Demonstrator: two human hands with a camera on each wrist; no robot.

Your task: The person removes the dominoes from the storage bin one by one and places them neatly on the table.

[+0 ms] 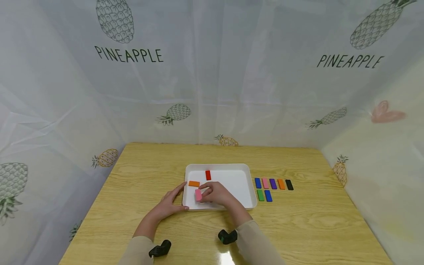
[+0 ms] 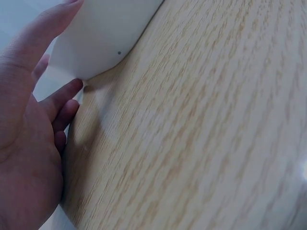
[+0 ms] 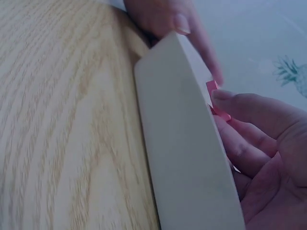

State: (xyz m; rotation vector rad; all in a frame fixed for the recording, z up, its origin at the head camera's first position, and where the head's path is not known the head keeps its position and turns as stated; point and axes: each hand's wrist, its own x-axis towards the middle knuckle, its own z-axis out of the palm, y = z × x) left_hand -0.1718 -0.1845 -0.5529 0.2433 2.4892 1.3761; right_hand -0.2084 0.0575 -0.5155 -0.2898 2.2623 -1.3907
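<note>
A: Status on right hand (image 1: 216, 194)?

B: Fingers curled on pink block (image 1: 198, 194), pinching it over near-left part of white tray (image 1: 246, 173). Seen from right wrist too: fingertip (image 3: 225, 96) on pink edge (image 3: 212, 89) just past tray wall (image 3: 182, 143).

A: Left hand (image 1: 170, 206)?

B: Flat and relaxed, fingers straight, touching tray's near-left corner (image 2: 103, 52), resting on bench (image 1: 149, 173). Holding nothing.

A: Handling guess for block?

B: Looks small, rigid, light, smooth-faced; likely a bit slippery. Best pinched across long sides, thumb against forefinger. Not fragile, probably.

A: Rest of tray?

B: Orange block (image 1: 194, 183) just far of pink one, red block (image 1: 208, 175) further back. Right of tray, on bench: far row of blue, pink, purple, orange, black (image 1: 289, 184); near row of green (image 1: 260, 195) and blue.

A: Readable text?

B: "PINEAPPLE" (image 1: 129, 55) printed twice on backdrop curtain, with pineapple drawings. Nothing legible on blocks or tray.
</note>
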